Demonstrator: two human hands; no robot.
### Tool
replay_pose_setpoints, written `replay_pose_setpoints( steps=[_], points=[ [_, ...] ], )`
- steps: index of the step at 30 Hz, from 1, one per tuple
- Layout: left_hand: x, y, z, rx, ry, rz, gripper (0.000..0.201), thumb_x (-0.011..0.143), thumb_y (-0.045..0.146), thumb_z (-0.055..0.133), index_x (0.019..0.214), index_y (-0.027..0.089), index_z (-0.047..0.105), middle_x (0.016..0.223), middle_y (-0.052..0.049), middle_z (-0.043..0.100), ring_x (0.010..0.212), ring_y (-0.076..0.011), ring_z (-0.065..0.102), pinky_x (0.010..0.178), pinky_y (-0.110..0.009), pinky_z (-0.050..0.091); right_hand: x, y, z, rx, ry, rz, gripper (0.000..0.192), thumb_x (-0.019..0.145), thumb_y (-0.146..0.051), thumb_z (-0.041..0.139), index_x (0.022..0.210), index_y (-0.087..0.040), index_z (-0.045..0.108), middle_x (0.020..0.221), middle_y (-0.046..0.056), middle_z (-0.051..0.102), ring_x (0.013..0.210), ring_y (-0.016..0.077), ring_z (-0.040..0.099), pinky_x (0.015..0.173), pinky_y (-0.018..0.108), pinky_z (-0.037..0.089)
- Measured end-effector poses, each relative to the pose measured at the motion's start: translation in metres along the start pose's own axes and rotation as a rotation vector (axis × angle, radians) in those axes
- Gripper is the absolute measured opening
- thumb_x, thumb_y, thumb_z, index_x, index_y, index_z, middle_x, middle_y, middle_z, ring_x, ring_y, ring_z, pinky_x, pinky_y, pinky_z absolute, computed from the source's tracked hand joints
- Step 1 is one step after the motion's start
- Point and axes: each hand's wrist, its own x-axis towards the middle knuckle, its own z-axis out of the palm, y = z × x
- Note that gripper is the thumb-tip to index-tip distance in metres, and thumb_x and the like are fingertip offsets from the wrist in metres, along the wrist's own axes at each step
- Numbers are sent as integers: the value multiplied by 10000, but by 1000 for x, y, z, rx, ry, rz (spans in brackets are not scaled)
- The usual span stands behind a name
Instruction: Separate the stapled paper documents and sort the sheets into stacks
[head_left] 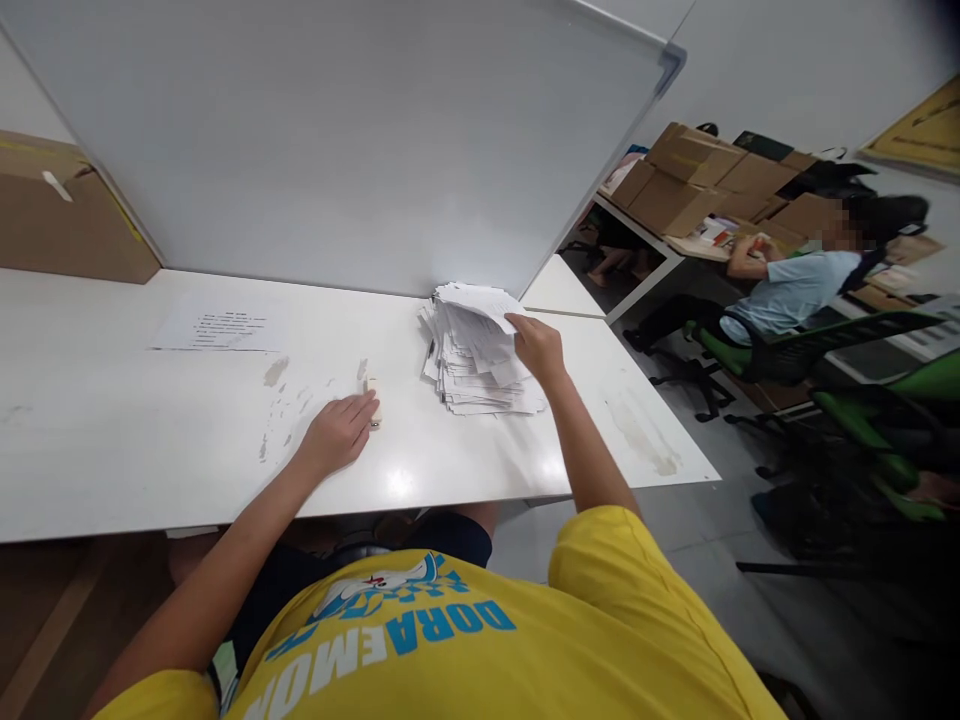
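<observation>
My left hand (341, 435) is closed round a small cream block-shaped object (374, 416), perhaps a stapler, on the white table. The fingers cover part of it, so its exact kind is unclear. To the right stands a tall, uneven stack of printed paper sheets (472, 375). At its top right, my right hand (538, 348) pinches the edge of a paper sheet (484, 303) between thumb and fingers, and that edge is lifted a little off the pile.
A printed page (217, 325) lies flat at the table's left. Behind the white table (97, 430) rises a whiteboard (360, 140), with a cardboard box (67, 215) at its left. Beyond the right edge, a person (795, 285) sits at another desk near green chairs (862, 410).
</observation>
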Motion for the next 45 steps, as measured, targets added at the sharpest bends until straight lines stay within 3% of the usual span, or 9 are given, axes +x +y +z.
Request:
replay_pose_setpoints(
  steps=[6,9,12,16,22,26,32,38,45],
  points=[
    [9,18,-9,-647,245,-343,612,1006,538,348,1566,297,294,1521,-137,489,1379,-326,499,1077,-541,467,-113,-91,7,607,514,-174,352,980,-298,387,1147,-331,696,1150,46,756,1157,233,689,1046,515,532],
    [12,24,-23,-1039,170,-495,776,963,692,120,1503,240,444,1315,-166,664,1237,-355,620,976,-547,539,-149,-124,19,749,530,-326,287,992,-274,448,1113,-348,698,1160,9,758,1149,212,697,1074,533,519],
    [12,23,-37,-1170,41,-635,719,904,718,421,1357,193,612,1111,-166,751,1124,-386,677,912,-529,580,-166,-134,26,756,503,-339,280,987,-234,479,1135,-349,687,1208,8,741,1193,199,673,1101,521,499],
    [12,24,-35,-1156,-49,-791,658,699,575,805,1208,174,689,1038,-146,771,980,-367,727,835,-501,617,-176,-132,30,759,514,-140,242,971,-329,520,1136,-356,696,1289,33,700,1269,230,621,1146,547,438],
    [5,38,-4,-1058,226,-787,518,730,528,787,1070,143,727,1043,-136,770,1000,-329,721,860,-477,608,-174,-132,30,1270,327,538,480,967,-527,437,1344,-261,568,1303,125,672,1234,266,632,1032,476,517],
    [-3,45,8,-976,321,-808,496,767,536,748,1071,145,722,1049,-127,766,992,-302,717,881,-441,592,-169,-129,30,1451,176,552,646,875,-634,528,1385,-236,501,1111,100,739,1051,246,698,913,409,558],
    [-9,53,8,-900,345,-745,535,784,550,731,1131,145,694,1042,-129,754,991,-287,710,903,-431,574,-172,-130,27,1316,254,616,357,750,-561,713,898,-238,672,849,42,727,863,244,675,825,399,552],
    [-8,55,-2,-813,306,-474,652,894,453,654,1465,233,430,1250,-140,683,1207,-274,626,1032,-482,503,-173,-131,23,1353,198,550,403,771,-572,695,1008,-249,655,942,59,738,938,248,681,870,402,550],
    [-16,54,-9,-920,74,-733,532,910,507,603,1337,195,554,1208,-131,694,1164,-281,642,1031,-456,502,-181,-130,6,1273,5,640,387,748,-571,700,885,-209,711,924,67,754,916,280,681,802,401,546]
  ],
)
